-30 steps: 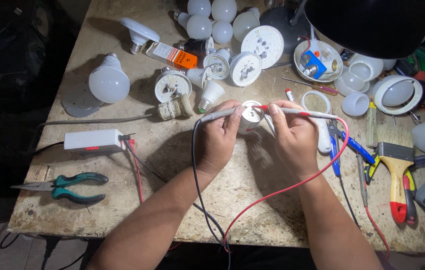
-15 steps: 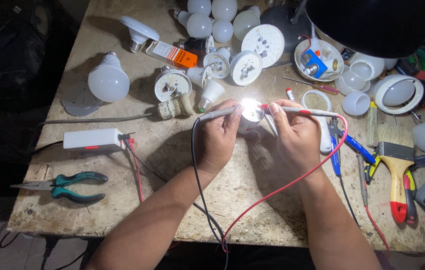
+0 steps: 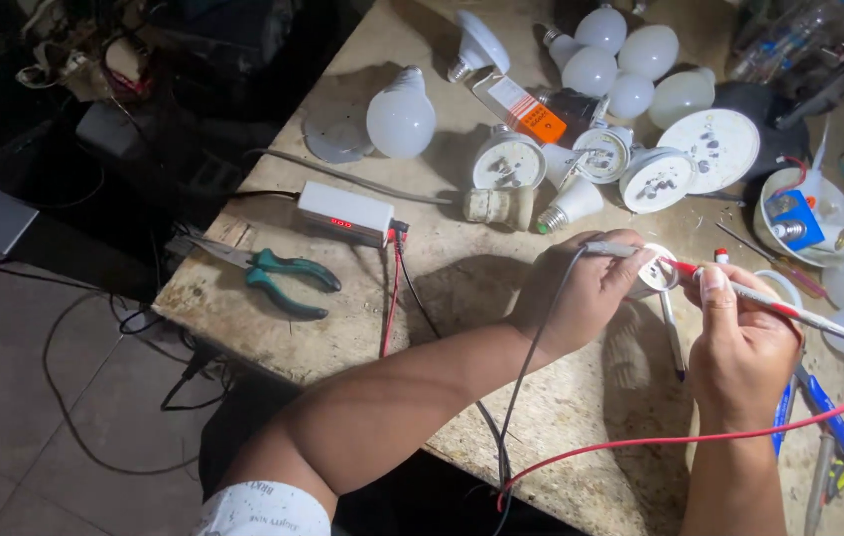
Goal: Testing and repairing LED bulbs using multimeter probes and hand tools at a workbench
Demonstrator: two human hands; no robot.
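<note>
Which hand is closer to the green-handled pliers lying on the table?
Left. The left hand is to the right of the green-handled pliers, across a stretch of table. The right hand is farther right still, beyond the left hand.

Pliers (image 3: 278, 275) lie left of the power box (image 3: 345, 213) on the table (image 3: 461, 298); bulbs (image 3: 620, 55) behind.

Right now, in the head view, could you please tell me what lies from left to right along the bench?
Green-handled pliers → white meter box → left hand with the black probe → small round LED board → right hand with the red probe.
</note>
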